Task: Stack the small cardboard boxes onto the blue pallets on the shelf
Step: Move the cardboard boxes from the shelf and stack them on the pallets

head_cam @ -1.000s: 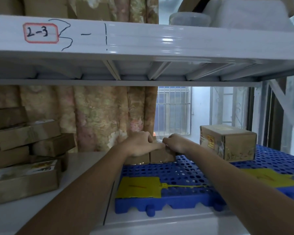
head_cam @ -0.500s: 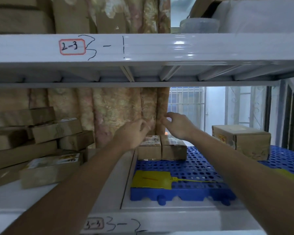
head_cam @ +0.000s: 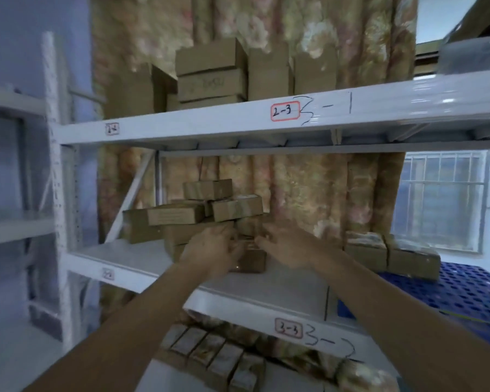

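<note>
White metal shelf (head_cam: pixel 142 258) carrying a loose, uneven pile of small cardboard boxes (head_cam: pixel 193 216), well left of the blue pallet (head_cam: pixel 464 284) with two boxes (head_cam: pixel 391 254) already on it. Left hand (head_cam: pixel 210 250) and right hand (head_cam: pixel 286 247) closing round a low box (head_cam: pixel 252 260); grip firmness unclear, blurred. Risk: pulling from under topples the boxes above.

The hands (head_cam: pixel 249 250) hide part of a blurred small box (head_cam: pixel 252 260); grip unclear.
</note>
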